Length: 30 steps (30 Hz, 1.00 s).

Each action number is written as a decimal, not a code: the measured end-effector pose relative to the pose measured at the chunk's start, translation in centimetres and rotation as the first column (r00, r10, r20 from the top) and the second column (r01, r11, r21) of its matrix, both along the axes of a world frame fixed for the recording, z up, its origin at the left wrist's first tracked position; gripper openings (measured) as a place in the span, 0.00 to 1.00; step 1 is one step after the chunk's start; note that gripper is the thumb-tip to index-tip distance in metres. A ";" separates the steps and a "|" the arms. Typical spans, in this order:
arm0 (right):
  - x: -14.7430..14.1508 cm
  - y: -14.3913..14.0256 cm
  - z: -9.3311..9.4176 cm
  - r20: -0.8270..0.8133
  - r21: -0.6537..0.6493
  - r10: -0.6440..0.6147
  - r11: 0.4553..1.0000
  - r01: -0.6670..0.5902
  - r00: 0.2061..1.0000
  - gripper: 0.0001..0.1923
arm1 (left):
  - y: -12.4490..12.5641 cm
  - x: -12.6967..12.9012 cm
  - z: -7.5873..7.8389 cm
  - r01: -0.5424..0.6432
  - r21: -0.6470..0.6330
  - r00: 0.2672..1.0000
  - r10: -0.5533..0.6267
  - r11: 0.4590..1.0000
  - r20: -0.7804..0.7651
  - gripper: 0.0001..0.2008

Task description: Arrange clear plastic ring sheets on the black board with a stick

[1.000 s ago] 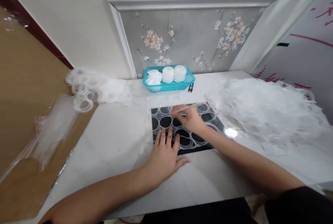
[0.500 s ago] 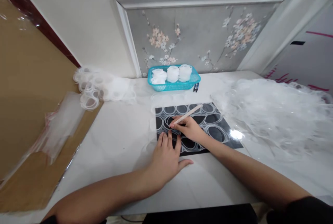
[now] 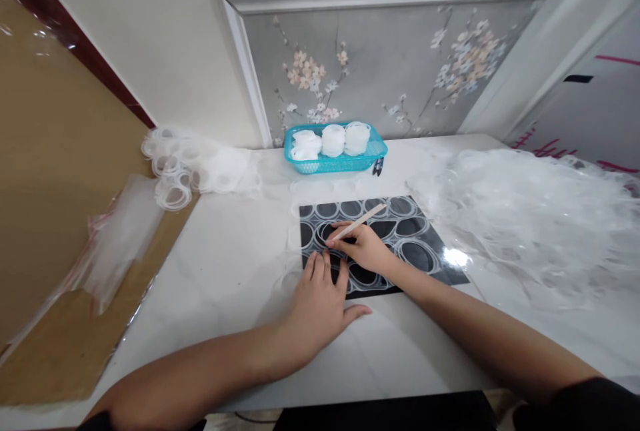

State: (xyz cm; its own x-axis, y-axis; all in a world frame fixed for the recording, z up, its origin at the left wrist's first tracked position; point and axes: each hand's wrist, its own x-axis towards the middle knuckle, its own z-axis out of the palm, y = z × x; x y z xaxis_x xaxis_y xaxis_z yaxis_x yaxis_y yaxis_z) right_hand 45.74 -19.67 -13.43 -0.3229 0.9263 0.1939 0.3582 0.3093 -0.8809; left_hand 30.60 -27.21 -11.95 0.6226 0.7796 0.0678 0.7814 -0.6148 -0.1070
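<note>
Film on the black mat (image 3: 440, 264) could tear if the right hand's (image 3: 367, 247) gripped stick (image 3: 359, 221) slips; left hand (image 3: 320, 301) lies flat, fingers spread, at the mat's near edge.

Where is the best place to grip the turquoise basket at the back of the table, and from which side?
Probably grip the turquoise basket by the bare front of its long rim, coming from above on the near side: white rolls fill its inside, and the wall panel stands close behind.

Glossy black sheet (image 3: 430, 264) w/ clear plastic rings; pale wooden stick (image 3: 361, 221); smooth glossy white tabletop (image 3: 220, 264); teal plastic mesh basket (image 3: 335, 163).
</note>
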 end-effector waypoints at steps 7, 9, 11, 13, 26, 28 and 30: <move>0.0 -1.2 -0.6 0.370 0.350 0.071 0.913 -0.210 0.926 0.11 | 0.3 0.0 0.1 0.018 -0.075 1.000 -0.017 0.997 0.026 0.47; 0.3 0.1 0.1 0.460 0.362 0.059 0.899 -0.247 0.886 0.09 | 0.3 -0.1 0.5 0.011 -0.121 1.000 -0.008 0.993 0.023 0.48; 1.0 2.6 1.7 0.440 0.368 -0.047 0.920 -0.132 0.897 0.09 | 0.4 -0.3 1.0 0.009 -0.170 1.000 -0.006 0.985 0.017 0.47; 1.9 5.5 4.2 0.292 0.398 -0.270 0.907 0.140 0.917 0.10 | 0.4 -0.5 1.4 0.018 -0.205 1.000 -0.015 0.979 0.017 0.46; 0.4 0.7 0.4 -0.063 0.010 -0.119 0.993 0.120 0.991 0.12 | 0.7 -0.6 0.6 0.029 -0.069 1.000 -0.028 0.997 0.013 0.39; 0.3 0.6 0.0 -0.034 0.041 -0.066 0.997 0.068 0.997 0.11 | 0.7 -0.6 0.7 0.039 -0.047 0.999 -0.037 0.998 0.038 0.39; 0.4 0.6 0.1 -0.010 0.052 -0.017 0.998 0.018 1.000 0.11 | 1.0 -0.6 1.4 0.060 -0.047 0.997 -0.057 0.997 0.057 0.38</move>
